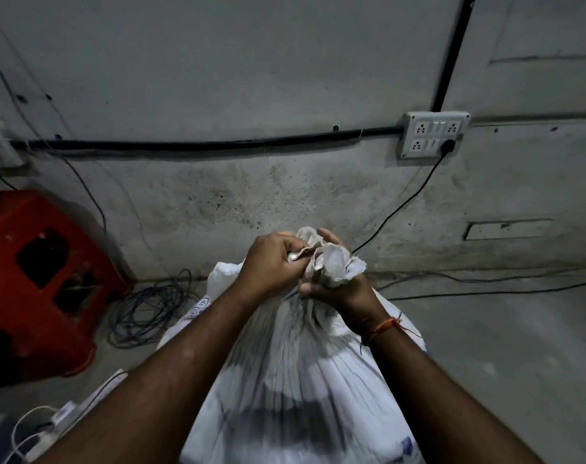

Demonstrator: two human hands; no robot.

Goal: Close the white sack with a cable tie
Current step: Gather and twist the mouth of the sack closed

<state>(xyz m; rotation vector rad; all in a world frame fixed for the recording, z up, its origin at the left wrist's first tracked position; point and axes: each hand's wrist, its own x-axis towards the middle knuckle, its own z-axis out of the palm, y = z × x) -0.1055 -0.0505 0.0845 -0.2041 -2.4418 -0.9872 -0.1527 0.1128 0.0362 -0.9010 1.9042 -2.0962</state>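
Note:
A full white sack (295,380) stands upright on the floor right in front of me, its top gathered into a bunched neck (331,262). My right hand (341,293) is wrapped around the neck just below the ruffled top. My left hand (271,262) pinches the crumpled fabric at the top from the left. Pleats run down from the neck over the sack's body. No cable tie shows in this view; the hands hide the neck itself.
A red plastic stool (37,283) lies on its side at the left. Coiled dark cable (144,309) sits on the floor beside it. A wall socket box (433,133) has a black cord running down behind the sack. A white power strip (50,430) lies at bottom left.

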